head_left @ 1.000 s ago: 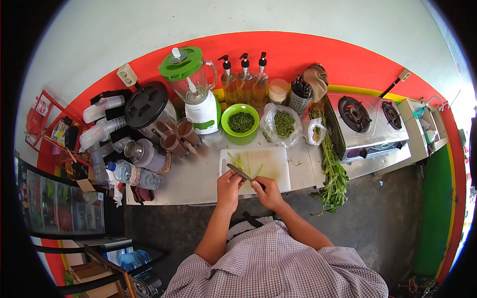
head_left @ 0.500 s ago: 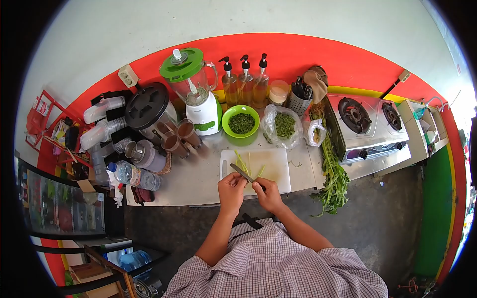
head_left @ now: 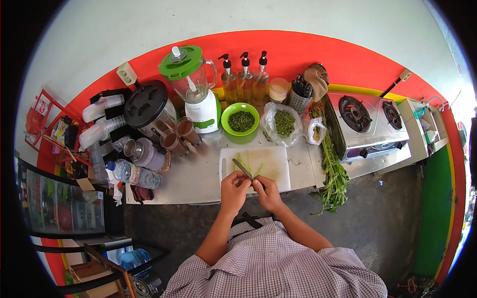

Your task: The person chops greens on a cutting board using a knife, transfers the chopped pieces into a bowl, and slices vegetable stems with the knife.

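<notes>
A small dark-bladed knife [head_left: 242, 168] slants up and to the left over the white cutting board [head_left: 280, 186]. My right hand [head_left: 269, 194] is closed, and the knife's lower end runs toward its thumb and fingers, which hide the handle. Close beside it, my left hand [head_left: 233, 192] pinches at the lower part of the blade; whatever lies between its fingertips is too small to make out. Thin green stems [head_left: 261, 169] are scattered on the board just beyond my fingers. Behind the board stands a green bowl [head_left: 240, 137] of chopped leaves.
A clear plastic bag [head_left: 298, 133] holds more chopped greens. A leafy bunch [head_left: 334, 181] hangs over the counter edge by the gas stove [head_left: 375, 145]. The blender [head_left: 203, 114], pump bottles [head_left: 246, 85], brown cups [head_left: 175, 143] and water bottle [head_left: 133, 175] crowd the back and left.
The knife blade has swung to a steeper angle, its tip a little farther up and right. Both hands stay close together at the board's near edge.
</notes>
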The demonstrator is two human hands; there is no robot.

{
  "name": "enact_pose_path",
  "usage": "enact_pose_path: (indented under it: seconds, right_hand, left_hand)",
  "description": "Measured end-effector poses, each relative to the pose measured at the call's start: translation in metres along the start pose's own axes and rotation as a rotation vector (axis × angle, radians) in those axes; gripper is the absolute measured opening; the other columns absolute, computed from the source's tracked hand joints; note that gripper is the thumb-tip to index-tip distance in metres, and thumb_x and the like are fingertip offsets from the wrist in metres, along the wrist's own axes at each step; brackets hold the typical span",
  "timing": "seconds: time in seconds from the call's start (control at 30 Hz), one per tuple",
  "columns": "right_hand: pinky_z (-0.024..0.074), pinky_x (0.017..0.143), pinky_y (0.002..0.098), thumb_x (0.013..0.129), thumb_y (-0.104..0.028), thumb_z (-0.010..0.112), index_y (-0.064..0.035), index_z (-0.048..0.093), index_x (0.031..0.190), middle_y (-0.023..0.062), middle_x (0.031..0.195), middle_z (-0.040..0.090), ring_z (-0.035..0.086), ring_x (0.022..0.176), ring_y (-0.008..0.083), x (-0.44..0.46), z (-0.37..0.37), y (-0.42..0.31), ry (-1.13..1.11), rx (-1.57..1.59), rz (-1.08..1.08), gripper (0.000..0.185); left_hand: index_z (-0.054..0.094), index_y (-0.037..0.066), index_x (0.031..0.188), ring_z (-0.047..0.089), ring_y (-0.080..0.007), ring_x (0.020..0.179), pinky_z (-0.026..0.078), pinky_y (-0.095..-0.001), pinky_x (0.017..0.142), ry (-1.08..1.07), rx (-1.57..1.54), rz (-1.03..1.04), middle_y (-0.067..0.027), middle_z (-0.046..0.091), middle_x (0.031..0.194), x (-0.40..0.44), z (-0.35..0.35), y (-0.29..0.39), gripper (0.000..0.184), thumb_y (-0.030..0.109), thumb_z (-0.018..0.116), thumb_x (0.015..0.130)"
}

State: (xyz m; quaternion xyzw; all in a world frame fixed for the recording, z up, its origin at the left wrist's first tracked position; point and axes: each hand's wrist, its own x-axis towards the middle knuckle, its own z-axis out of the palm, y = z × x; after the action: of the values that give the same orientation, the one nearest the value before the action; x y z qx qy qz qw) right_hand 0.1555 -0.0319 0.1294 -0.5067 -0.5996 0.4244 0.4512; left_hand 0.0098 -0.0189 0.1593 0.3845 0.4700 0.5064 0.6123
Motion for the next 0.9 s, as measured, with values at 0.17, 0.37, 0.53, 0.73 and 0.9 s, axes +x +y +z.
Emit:
enact_pose_path:
  seconds: [0.17,0.37,0.53,0.73,0.9]
  right_hand:
    - [0.047,0.066,0.0348,0.103,-0.016,0.052,0.0026,0.062,0.098,0.0142,0.078,0.061,0.056,0.069,0.0217,-0.002,-0.001,0.0,0.008,0.07,0.036,0.022]
    - [0.0485,0.07,0.033,0.105,-0.015,0.051,0.002,0.058,0.12,0.0116,0.083,0.063,0.058,0.074,0.0189,-0.004,-0.002,-0.009,0.016,0.174,0.018,0.024]
    - [0.0478,0.071,0.0318,0.106,-0.014,0.05,0.0017,0.054,0.13,0.0112,0.086,0.062,0.057,0.076,0.0189,-0.008,-0.003,0.001,0.008,0.133,0.002,0.029]
    - [0.0471,0.07,0.0304,0.105,-0.012,0.05,0.001,0.054,0.132,0.0103,0.086,0.061,0.057,0.076,0.0171,-0.01,-0.004,0.0,0.008,0.141,-0.002,0.029]
    - [0.0469,0.07,0.0298,0.105,-0.009,0.05,-0.001,0.052,0.136,0.0092,0.085,0.061,0.057,0.076,0.0164,-0.011,-0.002,-0.008,0.041,0.169,0.002,0.032]
  left_hand:
    - [0.066,-0.007,0.11,0.067,-0.0123,0.084,0.056,-0.0267,0.08,-0.026,-0.01,-0.023,-0.0082,0.071,0.094,-0.002,0.005,-0.004,0.019,-0.003,0.063,0.091]
    - [0.062,-0.008,0.122,0.065,-0.012,0.086,0.054,-0.0267,0.08,-0.07,-0.105,-0.075,-0.0066,0.07,0.095,-0.005,0.007,0.001,0.028,-0.002,0.06,0.094]
    - [0.057,-0.008,0.129,0.057,-0.0094,0.077,0.047,-0.0249,0.07,-0.059,-0.214,-0.089,-0.0049,0.069,0.094,-0.002,0.004,-0.009,0.035,-0.002,0.06,0.094]
    - [0.057,-0.007,0.13,0.054,-0.0082,0.075,0.043,-0.0238,0.069,-0.062,-0.281,-0.149,-0.0026,0.068,0.092,-0.005,0.007,-0.006,0.036,0.0,0.06,0.095]
    - [0.059,-0.006,0.129,0.054,-0.0076,0.076,0.043,-0.0236,0.068,-0.079,-0.251,-0.094,-0.0018,0.067,0.092,-0.007,0.007,-0.004,0.035,-0.001,0.06,0.095]
